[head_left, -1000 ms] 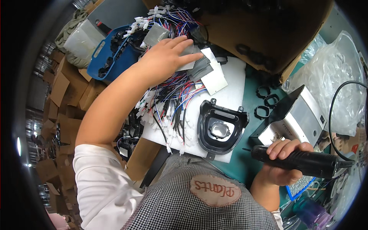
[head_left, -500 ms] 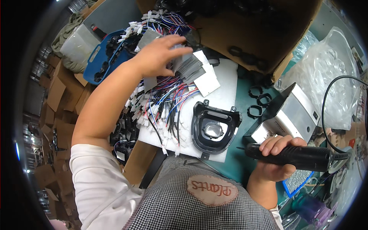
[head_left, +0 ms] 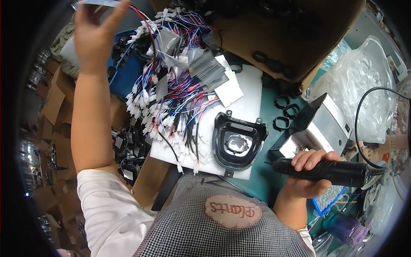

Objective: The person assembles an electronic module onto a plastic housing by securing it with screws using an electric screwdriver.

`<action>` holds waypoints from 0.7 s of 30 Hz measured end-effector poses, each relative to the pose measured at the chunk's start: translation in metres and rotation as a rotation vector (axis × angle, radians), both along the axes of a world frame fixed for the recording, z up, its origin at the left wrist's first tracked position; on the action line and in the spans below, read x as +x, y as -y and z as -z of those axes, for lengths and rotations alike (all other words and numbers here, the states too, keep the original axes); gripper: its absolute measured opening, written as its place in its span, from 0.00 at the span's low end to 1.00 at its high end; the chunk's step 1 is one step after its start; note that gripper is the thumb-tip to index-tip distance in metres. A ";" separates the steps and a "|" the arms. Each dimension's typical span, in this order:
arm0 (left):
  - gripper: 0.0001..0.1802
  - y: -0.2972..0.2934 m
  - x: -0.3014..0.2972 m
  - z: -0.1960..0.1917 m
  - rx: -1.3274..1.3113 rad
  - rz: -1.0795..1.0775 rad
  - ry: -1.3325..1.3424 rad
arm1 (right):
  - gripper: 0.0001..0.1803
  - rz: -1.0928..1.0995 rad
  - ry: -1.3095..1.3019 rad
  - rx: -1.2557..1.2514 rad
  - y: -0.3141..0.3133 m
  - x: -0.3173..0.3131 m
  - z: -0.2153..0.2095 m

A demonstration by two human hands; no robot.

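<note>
At the far left my left hand is raised, fingers pinching a thin flat wired panel partly cut off by the top edge. Red, white and black wires trail from it toward the wire heap. My right hand is wrapped around a black electric screwdriver, its tip pointing left. Between the hands a black plastic housing with a clear lens in its middle lies on a white foam sheet. Bundled wires with white connectors and grey and white flat panels cover the sheet's left part.
A cardboard box holding dark parts stands at the back. To the right are black rings, a white-and-grey device, a clear plastic bag and a blue-rimmed tray. A blue basket sits at left.
My left hand has moved from above the stacked panels to the upper left, now carrying a wired panel. My right hand with the screwdriver has barely shifted.
</note>
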State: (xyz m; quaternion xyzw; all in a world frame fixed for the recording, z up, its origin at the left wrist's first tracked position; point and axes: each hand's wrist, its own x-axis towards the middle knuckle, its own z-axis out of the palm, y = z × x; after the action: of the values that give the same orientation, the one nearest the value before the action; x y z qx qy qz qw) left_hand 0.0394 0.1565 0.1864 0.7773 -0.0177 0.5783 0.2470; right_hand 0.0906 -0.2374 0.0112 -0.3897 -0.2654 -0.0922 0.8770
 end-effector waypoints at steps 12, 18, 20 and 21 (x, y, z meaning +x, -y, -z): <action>0.54 0.013 -0.035 0.044 -0.531 0.717 -0.503 | 0.38 -0.065 0.154 0.041 0.021 0.002 -0.021; 0.63 0.036 -0.034 0.104 -0.809 1.165 -0.687 | 0.41 0.076 0.264 -0.007 0.051 -0.003 -0.039; 0.66 0.075 -0.037 0.110 -1.009 0.762 -0.860 | 0.43 0.119 0.329 -0.048 0.061 -0.005 -0.042; 0.67 0.092 -0.036 0.107 -1.088 0.440 -1.004 | 0.43 0.134 0.326 -0.061 0.064 -0.006 -0.044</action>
State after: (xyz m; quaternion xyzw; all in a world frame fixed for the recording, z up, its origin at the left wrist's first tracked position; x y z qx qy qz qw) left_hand 0.0038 0.0650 0.0791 0.6943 0.2289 0.0212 0.6820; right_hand 0.0847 -0.3011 0.0548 -0.4128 -0.3803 -0.2044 0.8020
